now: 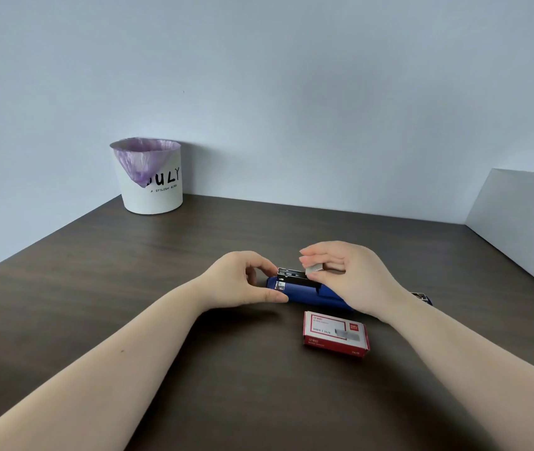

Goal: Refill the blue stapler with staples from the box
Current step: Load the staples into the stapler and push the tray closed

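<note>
The blue stapler [308,296] lies opened flat on the dark wooden desk [161,288], its black metal staple channel [293,277] facing up. My left hand [242,281] grips the stapler's left end between thumb and fingers. My right hand [347,275] hovers over the channel's right part, pinching a silver strip of staples [315,269] just above it. The red and white staple box [335,333] lies closed on the desk just in front of the stapler. My right wrist hides the stapler's right part.
A white waste bin [151,177] with a purple liner stands at the back left against the wall. A grey panel [519,206] borders the desk on the right.
</note>
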